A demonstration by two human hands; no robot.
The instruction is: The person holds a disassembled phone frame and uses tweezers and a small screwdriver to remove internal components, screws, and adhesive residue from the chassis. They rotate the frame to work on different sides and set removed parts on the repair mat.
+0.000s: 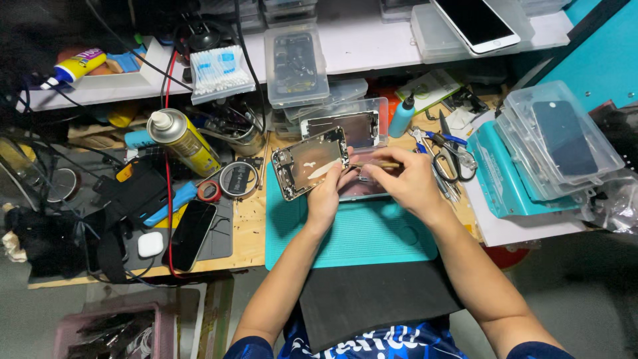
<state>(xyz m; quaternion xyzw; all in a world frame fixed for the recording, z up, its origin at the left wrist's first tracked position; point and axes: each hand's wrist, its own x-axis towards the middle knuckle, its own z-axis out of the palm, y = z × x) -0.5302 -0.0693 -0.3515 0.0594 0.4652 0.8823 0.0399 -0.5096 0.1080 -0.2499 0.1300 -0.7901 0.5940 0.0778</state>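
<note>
Left hand (325, 196) is clamped on the lower right edge of a stripped phone frame (310, 163), holding it tilted up off the teal work mat (372, 233) so the inside faces the camera. Right hand (409, 183) sits just right of the frame, fingers pinched shut on a thin stick-like tool (375, 165) whose tip points left toward the frame's inner edge. Can't tell exactly what the tool is, it's too small.

Using the frame as the reference point: right behind it is a clear plastic box (352, 123) with another metal phone part inside. Further back, up on the white shelf, there's a clear parts case (296, 65) and a pack of cotton swabs (221, 72) to its left. Left of the frame is a yellow spray can (183, 141) lying tilted, then a roll of tape (238, 178) and a dark phone (193, 233) flat on the bench. Right of the frame, past the right hand, are scissors (452, 163), a small blue bottle (402, 116) and a stack of clear trays (561, 139) on teal boxes.
</note>
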